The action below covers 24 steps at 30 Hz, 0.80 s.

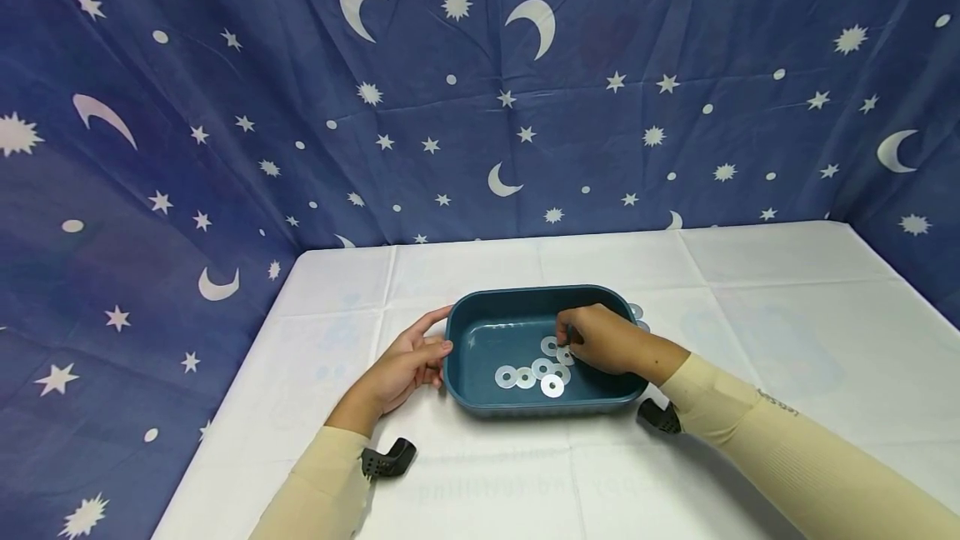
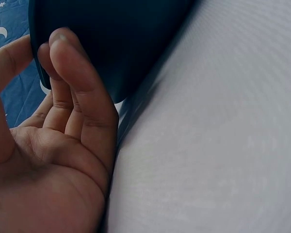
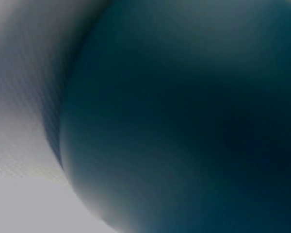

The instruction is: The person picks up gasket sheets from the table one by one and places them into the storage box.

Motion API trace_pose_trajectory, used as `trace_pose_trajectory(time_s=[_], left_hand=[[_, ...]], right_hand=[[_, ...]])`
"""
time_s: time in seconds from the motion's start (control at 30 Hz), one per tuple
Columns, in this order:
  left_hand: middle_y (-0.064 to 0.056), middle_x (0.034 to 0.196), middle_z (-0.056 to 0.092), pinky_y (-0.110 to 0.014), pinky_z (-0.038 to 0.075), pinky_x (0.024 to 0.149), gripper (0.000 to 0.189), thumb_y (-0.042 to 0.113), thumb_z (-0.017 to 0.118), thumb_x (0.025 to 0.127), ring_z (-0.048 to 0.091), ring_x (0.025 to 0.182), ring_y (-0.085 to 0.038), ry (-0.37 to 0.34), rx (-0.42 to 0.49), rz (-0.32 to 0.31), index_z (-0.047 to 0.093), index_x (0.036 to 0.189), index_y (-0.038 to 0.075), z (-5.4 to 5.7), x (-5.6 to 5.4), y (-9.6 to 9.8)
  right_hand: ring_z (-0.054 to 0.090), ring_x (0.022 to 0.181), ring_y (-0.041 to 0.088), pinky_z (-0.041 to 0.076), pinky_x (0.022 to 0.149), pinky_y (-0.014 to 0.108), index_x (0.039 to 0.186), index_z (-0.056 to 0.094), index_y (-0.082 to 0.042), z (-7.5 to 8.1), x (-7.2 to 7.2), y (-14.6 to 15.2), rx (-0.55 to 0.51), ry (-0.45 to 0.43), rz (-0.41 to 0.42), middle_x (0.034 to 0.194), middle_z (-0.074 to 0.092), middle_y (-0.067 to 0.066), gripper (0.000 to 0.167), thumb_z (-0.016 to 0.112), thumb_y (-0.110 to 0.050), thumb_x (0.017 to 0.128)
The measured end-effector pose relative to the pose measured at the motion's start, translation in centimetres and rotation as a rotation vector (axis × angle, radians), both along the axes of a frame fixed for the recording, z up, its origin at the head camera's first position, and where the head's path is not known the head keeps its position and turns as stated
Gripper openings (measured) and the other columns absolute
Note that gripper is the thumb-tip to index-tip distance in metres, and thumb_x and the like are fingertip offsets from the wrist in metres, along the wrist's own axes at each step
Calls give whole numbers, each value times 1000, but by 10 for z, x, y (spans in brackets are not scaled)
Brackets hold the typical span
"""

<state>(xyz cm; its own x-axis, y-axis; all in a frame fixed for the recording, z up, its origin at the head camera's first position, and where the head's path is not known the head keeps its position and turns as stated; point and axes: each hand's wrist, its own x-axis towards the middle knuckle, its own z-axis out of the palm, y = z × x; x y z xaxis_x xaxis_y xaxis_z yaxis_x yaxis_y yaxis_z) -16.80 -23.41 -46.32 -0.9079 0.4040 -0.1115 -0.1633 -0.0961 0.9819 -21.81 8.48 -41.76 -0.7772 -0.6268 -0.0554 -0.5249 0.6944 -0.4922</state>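
Note:
A dark teal tray (image 1: 487, 332) stands on the white-covered table. Several flat silver washers (image 1: 552, 386) lie inside it, mostly near the middle and front. My right hand (image 1: 603, 340) reaches in over the tray's right end, bent fingers pointing down, and its fingertips pinch at a washer (image 1: 565, 356) that they partly cover. At the tray's left end my left hand (image 1: 401, 369) rests from outside, thumb tip against the rim and forefinger reaching towards the back corner. In the left wrist view its fingers (image 2: 82, 73) bend loosely beside the tray wall (image 2: 116, 43). Only blurred teal wall (image 3: 136, 145) fills the right wrist view.
More washers (image 1: 637, 311) lie on the tablecloth (image 1: 787, 307) just past the tray's right end, partly hidden by the rim and right hand. A blue curtain (image 1: 420, 48) with white moons and stars hangs behind the table. Each wrist wears a black mount (image 1: 388, 458).

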Motion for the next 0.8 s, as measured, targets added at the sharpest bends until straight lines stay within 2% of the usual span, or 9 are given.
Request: trace_pose_trajectory(time_s=[0.2,0.47,0.6,0.8], left_hand=[[2,84,62,-20,52,56,69,12,56,100,60,61,-7,-10,-2,6,22,159,19,0,0,1],[2,84,61,-20,51,56,70,14,58,99,59,61,-8,-12,-6,8,22,159,19,0,1,0],[3,84,61,-20,51,56,71,15,59,99,60,62,-8,-8,3,-1,21,159,18,0,1,0],[3,85,62,-20,52,56,70,13,57,99,60,62,-7,6,17,-8,20,159,16,0,0,0]], right_hand=[[55,69,10,49,63,22,92,66,-8,-1,0,2,-31,0,-10,77,63,0,12,66,3,89],[53,69,10,48,61,22,98,69,-5,6,3,8,-215,65,-37,80,63,0,9,65,-1,91],[53,69,11,48,62,23,102,69,-7,16,10,15,-300,97,-97,79,63,-2,12,66,-4,92],[53,68,13,46,61,24,106,69,-12,29,20,30,-369,131,-194,81,63,-2,14,66,-7,94]])
